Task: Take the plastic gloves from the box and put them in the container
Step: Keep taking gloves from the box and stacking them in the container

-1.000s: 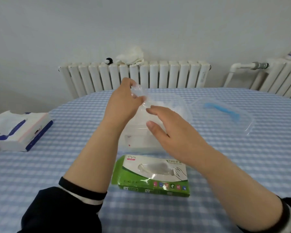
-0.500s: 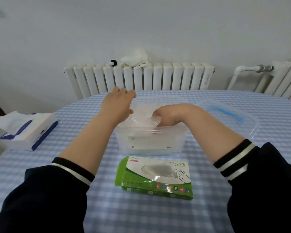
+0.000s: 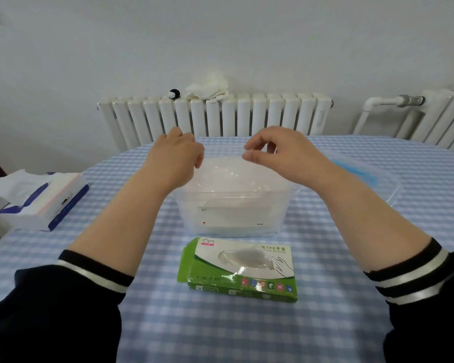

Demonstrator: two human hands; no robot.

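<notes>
Nearest, the green TPE glove box (image 3: 240,271) lies flat. Behind it, over the clear container (image 3: 233,205), the left hand (image 3: 177,158) and right hand (image 3: 281,153) each pinch a clear plastic glove (image 3: 220,169). Best lowered flat and pressed down. Half a second ago the right hand was inside the container; now it's up.

A home room, likely a dining area: a table (image 3: 351,323) wearing a blue checked cloth is filling the lower frame, white radiators (image 3: 220,116) are lining the plain wall behind, and a tissue pack (image 3: 40,200) is sitting at left.
</notes>
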